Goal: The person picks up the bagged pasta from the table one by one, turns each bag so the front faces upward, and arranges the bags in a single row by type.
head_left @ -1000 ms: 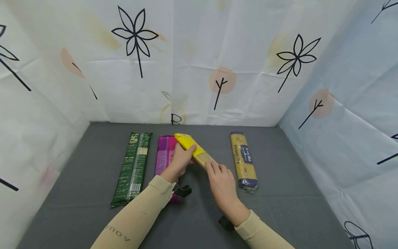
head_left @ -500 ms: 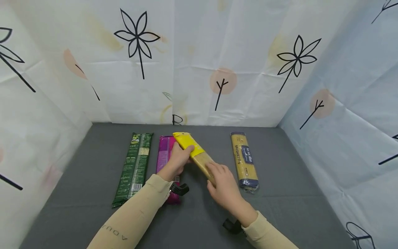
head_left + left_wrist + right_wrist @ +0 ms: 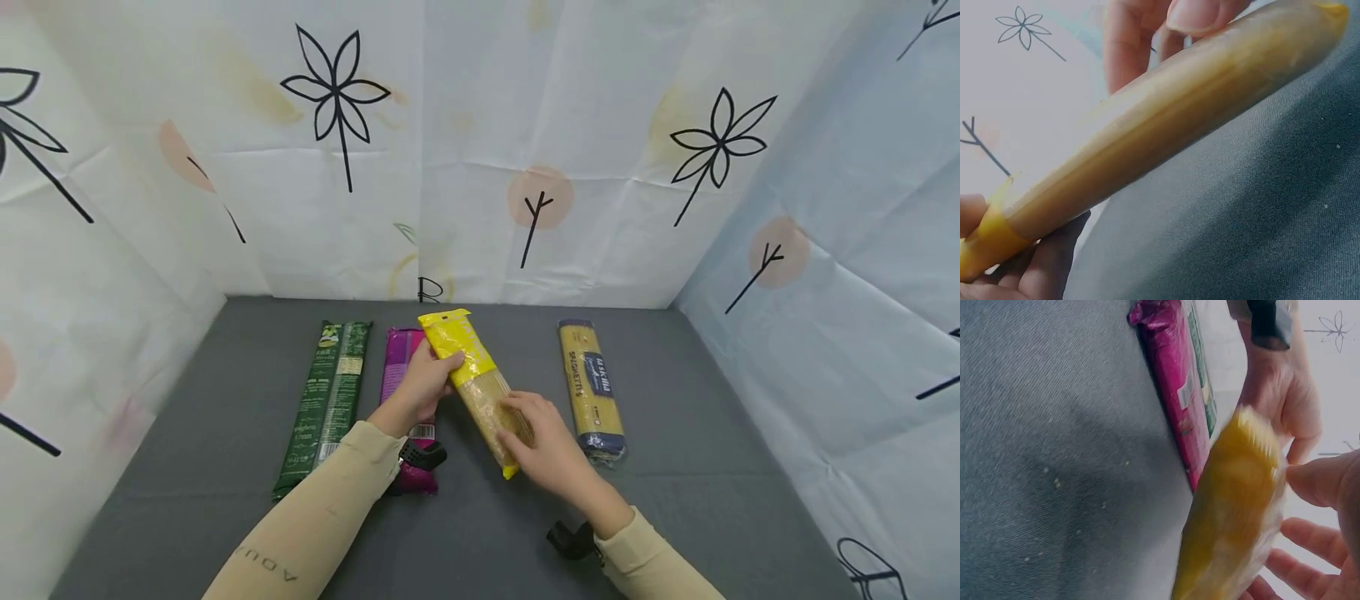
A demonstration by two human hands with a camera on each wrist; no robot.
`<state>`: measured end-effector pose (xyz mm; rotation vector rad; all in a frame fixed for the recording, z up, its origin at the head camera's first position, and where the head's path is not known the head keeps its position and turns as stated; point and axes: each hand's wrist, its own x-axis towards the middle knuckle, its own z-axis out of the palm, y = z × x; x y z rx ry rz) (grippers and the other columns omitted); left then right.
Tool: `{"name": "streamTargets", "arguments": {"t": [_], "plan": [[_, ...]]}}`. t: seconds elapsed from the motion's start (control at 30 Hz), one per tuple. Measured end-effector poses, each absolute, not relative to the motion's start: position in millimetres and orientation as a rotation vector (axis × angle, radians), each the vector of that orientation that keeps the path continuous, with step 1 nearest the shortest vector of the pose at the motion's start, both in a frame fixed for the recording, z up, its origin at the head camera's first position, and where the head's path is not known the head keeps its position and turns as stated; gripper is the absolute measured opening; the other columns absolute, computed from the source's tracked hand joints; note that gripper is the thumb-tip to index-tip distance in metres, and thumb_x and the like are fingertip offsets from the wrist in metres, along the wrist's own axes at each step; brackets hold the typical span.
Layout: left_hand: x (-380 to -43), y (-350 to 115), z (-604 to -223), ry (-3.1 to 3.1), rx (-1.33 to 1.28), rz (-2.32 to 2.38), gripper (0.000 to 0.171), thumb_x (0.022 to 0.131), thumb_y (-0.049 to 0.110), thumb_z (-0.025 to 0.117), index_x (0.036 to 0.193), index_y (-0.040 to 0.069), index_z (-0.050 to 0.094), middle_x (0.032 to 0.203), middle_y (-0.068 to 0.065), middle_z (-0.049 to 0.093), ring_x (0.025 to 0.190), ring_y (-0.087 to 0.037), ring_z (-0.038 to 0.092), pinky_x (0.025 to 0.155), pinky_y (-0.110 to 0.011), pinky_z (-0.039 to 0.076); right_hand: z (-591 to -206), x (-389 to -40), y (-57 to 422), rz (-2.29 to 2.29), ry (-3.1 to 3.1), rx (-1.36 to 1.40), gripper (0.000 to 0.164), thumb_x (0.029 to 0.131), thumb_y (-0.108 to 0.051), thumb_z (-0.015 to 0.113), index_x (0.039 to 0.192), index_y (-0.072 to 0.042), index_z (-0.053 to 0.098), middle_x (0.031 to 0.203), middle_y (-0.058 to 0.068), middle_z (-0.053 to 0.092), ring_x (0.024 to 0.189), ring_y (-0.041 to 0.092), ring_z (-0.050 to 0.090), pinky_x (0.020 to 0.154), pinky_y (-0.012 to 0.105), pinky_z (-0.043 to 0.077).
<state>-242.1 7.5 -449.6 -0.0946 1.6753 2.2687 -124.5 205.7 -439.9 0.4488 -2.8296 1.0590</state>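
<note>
A spaghetti packet with a yellow upper end and a clear lower part is held slanted above the table. My left hand grips its upper part, thumb on the front face and other fingers behind. My right hand touches the packet's lower right side with spread fingertips and thumb. In the left wrist view the clear part runs diagonally, with right-hand fingers along its far edge. The right wrist view shows the packet's lower end close up, beside the right thumb.
On the grey table lie a green packet at left and a purple-pink packet, partly hidden by the left arm. A blue-and-yellow spaghetti packet lies at right. Patterned white cloth walls the back and sides.
The held packet has turned so its front face shows more broadly and it stands steeper. The right hand has slid lower and to the right; the left hand keeps its grip.
</note>
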Motion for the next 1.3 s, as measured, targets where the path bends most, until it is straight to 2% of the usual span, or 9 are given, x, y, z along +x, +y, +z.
{"name": "streamTargets", "arguments": {"t": [0.17, 0.3, 0.43, 0.57, 0.87, 1.1, 1.23, 1.3], "plan": [[-240.6, 5.2, -448.6, 1.68, -0.057, 2.249, 0.046, 0.098, 0.013, 0.058, 0.137, 0.013, 0.035, 0.125, -0.016, 0.055, 0.106, -0.031, 0.062, 0.082, -0.044, 0.055, -446.4, -126.5, 209.4, 1.413, -2.826, 0.303, 0.049, 0.095, -0.034, 0.064, 0.138, -0.017, 0.047, 0.131, 0.002, 0.051, 0.112, 0.019, 0.055, 0.089, 0.04, 0.05], [-240.2, 3.7, -448.4, 1.672, 0.0, 2.268, 0.045, 0.098, 0.014, 0.057, 0.138, 0.015, 0.036, 0.125, -0.015, 0.057, 0.106, -0.03, 0.062, 0.083, -0.044, 0.054, -450.5, -128.8, 208.3, 1.768, -2.762, 0.231, 0.056, 0.096, -0.034, 0.062, 0.142, -0.012, 0.04, 0.13, 0.01, 0.054, 0.109, 0.025, 0.06, 0.08, 0.037, 0.054], [-239.7, 3.9, -449.9, 1.668, 0.06, 2.261, 0.046, 0.099, 0.016, 0.057, 0.14, 0.019, 0.036, 0.127, -0.012, 0.056, 0.107, -0.03, 0.061, 0.085, -0.044, 0.053, -455.1, -129.6, 206.5, 2.043, -2.667, 0.168, 0.057, 0.098, -0.028, 0.059, 0.144, -0.005, 0.034, 0.13, 0.017, 0.055, 0.108, 0.027, 0.06, 0.079, 0.037, 0.055], [-238.6, 4.4, -452.8, 1.689, 0.105, 2.22, 0.047, 0.1, 0.019, 0.056, 0.141, 0.022, 0.035, 0.128, -0.012, 0.054, 0.107, -0.029, 0.06, 0.085, -0.043, 0.053, -457.1, -128.5, 204.8, 2.202, -2.605, 0.121, 0.059, 0.098, -0.024, 0.059, 0.145, -0.005, 0.03, 0.13, 0.02, 0.053, 0.105, 0.027, 0.061, 0.079, 0.04, 0.055], [-237.1, 6.3, -461.4, 1.728, 0.134, 2.233, 0.053, 0.099, 0.023, 0.057, 0.145, 0.024, 0.031, 0.125, -0.017, 0.054, 0.103, -0.031, 0.062, 0.083, -0.044, 0.054, -460.7, -130.4, 202.8, 2.345, -2.544, 0.093, 0.059, 0.097, -0.022, 0.061, 0.144, -0.006, 0.028, 0.122, 0.02, 0.058, 0.096, 0.029, 0.066, 0.073, 0.042, 0.057], [-231.4, 12.0, -465.2, 1.99, 0.221, 2.135, 0.06, 0.099, 0.025, 0.058, 0.15, 0.022, 0.027, 0.118, -0.015, 0.054, 0.101, -0.027, 0.06, 0.085, -0.04, 0.053, -465.4, -131.6, 201.3, 2.284, -2.509, 0.02, 0.058, 0.099, -0.017, 0.058, 0.145, -0.008, 0.025, 0.127, 0.022, 0.053, 0.097, 0.03, 0.065, 0.073, 0.042, 0.056], [-226.7, 17.6, -466.4, 2.122, 0.287, 2.051, 0.065, 0.097, 0.026, 0.06, 0.151, 0.021, 0.024, 0.109, -0.014, 0.055, 0.094, -0.024, 0.061, 0.08, -0.037, 0.054, -467.2, -135.4, 203.0, 2.248, -2.464, -0.036, 0.058, 0.099, -0.012, 0.056, 0.147, -0.009, 0.023, 0.128, 0.023, 0.053, 0.097, 0.03, 0.064, 0.072, 0.043, 0.056], [-219.6, 20.4, -459.2, 2.158, 0.318, 2.0, 0.067, 0.098, 0.023, 0.06, 0.153, 0.016, 0.021, 0.106, -0.016, 0.054, 0.091, -0.025, 0.06, 0.077, -0.036, 0.053, -458.5, -135.0, 202.9, 2.234, -2.457, -0.062, 0.057, 0.099, -0.008, 0.055, 0.146, -0.007, 0.023, 0.127, 0.024, 0.052, 0.096, 0.031, 0.064, 0.072, 0.043, 0.056]]}}
